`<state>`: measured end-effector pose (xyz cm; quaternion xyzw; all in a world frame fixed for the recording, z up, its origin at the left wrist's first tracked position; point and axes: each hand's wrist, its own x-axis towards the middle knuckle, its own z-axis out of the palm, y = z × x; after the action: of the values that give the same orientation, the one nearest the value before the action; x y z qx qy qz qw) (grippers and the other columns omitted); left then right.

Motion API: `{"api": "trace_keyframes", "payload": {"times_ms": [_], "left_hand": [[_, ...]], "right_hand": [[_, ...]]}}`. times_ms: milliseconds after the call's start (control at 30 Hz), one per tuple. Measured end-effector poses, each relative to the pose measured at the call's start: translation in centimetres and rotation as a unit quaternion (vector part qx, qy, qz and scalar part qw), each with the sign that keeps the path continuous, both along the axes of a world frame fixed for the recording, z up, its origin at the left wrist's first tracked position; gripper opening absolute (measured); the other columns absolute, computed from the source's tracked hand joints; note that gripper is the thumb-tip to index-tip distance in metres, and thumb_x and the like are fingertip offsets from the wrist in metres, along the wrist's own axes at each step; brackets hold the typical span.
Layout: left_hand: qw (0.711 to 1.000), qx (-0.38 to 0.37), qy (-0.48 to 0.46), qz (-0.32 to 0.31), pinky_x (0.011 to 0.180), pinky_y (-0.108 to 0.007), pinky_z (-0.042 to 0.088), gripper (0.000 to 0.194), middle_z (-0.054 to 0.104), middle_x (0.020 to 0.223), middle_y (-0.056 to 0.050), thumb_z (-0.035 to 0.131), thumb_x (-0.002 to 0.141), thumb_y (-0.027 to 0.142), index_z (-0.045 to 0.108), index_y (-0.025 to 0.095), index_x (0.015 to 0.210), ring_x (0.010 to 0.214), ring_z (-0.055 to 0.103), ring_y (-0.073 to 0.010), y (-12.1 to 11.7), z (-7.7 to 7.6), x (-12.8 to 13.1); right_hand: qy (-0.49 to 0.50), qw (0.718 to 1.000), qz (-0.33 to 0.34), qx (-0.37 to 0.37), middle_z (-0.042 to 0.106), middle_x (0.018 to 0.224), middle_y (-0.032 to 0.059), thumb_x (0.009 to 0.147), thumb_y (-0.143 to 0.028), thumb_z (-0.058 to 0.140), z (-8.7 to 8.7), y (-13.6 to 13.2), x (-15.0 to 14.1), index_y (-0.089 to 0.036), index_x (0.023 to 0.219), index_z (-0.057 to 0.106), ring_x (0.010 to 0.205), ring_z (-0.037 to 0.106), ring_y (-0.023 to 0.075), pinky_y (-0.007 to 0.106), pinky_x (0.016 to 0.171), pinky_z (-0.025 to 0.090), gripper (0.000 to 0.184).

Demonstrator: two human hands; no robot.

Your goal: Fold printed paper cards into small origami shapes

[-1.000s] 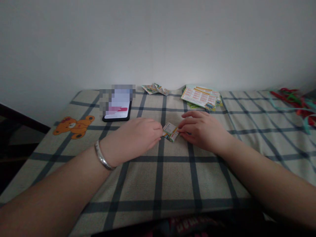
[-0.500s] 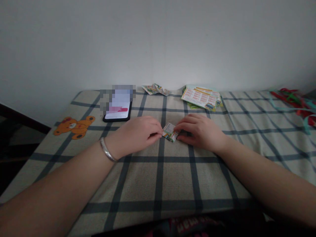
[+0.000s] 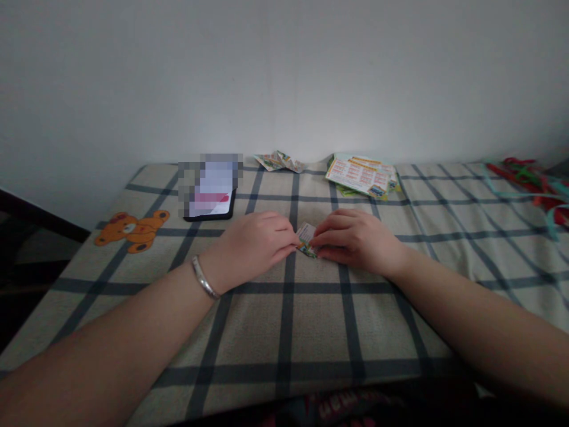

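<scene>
A small folded piece of printed paper (image 3: 306,234) lies between my hands, just above the checked tablecloth. It is white with green and orange print, and my fingers cover its two sides. My left hand (image 3: 262,238), with a silver bangle at the wrist, pinches its left edge. From the other side, my right hand (image 3: 357,240) grips the right edge between thumb and fingers. Whether the paper touches the cloth I cannot tell.
Against the wall, a phone (image 3: 210,193) with a lit screen, a crumpled folded paper (image 3: 278,161) and a stack of printed leaflets (image 3: 362,175) lie on the tablecloth (image 3: 249,332). A bear-shaped cutout (image 3: 132,231) is at left; red and teal ribbons (image 3: 528,184) at right.
My left hand has moved slightly right and its fingers have closed on the paper's edge. The paper now looks narrower and more bent. My right hand has shifted a little left.
</scene>
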<state>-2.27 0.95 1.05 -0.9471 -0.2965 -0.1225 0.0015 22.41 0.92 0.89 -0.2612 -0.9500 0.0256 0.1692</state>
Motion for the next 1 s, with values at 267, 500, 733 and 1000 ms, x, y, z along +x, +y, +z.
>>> {"api": "trace_keyframes", "payload": {"times_ms": [267, 500, 733, 1000], "left_hand": [[0.999, 0.021, -0.001, 0.039, 0.077, -0.033, 0.046, 0.016, 0.065, 0.089, -0.004, 0.059, 0.091, 0.032, 0.069, 0.019, 0.09, 0.087, 0.059, -0.0194, -0.4, 0.0, 0.8], [0.998, 0.021, 0.004, 0.063, 0.074, -0.033, 0.046, 0.017, 0.064, 0.087, -0.004, 0.058, 0.091, 0.032, 0.069, 0.019, 0.089, 0.086, 0.058, -0.0203, -0.7, 0.1, 1.2], [0.999, 0.029, -0.011, 0.044, 0.075, -0.032, 0.046, 0.019, 0.064, 0.085, -0.004, 0.055, 0.093, 0.03, 0.069, 0.018, 0.087, 0.084, 0.059, -0.0183, -0.7, 0.1, 1.2], [0.999, 0.042, 0.001, 0.029, 0.076, -0.033, 0.048, 0.015, 0.065, 0.089, -0.002, 0.057, 0.091, 0.028, 0.068, 0.019, 0.086, 0.087, 0.059, -0.0193, -0.6, -0.3, 1.1]], "right_hand": [[-0.003, 1.0, 0.014, 0.014, 0.07, 0.102, 0.0058, 0.093, -0.033, 0.054, 0.1, -0.1, -0.2, -0.022, 0.102, 0.072, 0.091, 0.061, 0.0186, 0.034, 0.08, 0.047, 0.023], [-0.013, 0.999, 0.038, 0.036, 0.07, 0.095, 0.0075, 0.097, -0.029, 0.047, 0.0, -0.4, -0.4, -0.016, 0.1, 0.07, 0.09, 0.061, 0.0192, 0.032, 0.078, 0.049, 0.027], [0.006, 0.999, 0.016, 0.045, 0.068, 0.089, 0.0077, 0.096, -0.028, 0.047, -0.2, -0.6, -0.6, -0.015, 0.094, 0.068, 0.082, 0.061, 0.0174, 0.03, 0.073, 0.048, 0.025], [0.001, 1.0, -0.01, 0.013, 0.064, 0.082, 0.0043, 0.091, -0.027, 0.052, -0.1, -0.4, -1.0, -0.017, 0.088, 0.066, 0.077, 0.057, 0.0169, 0.029, 0.068, 0.041, 0.017]]}}
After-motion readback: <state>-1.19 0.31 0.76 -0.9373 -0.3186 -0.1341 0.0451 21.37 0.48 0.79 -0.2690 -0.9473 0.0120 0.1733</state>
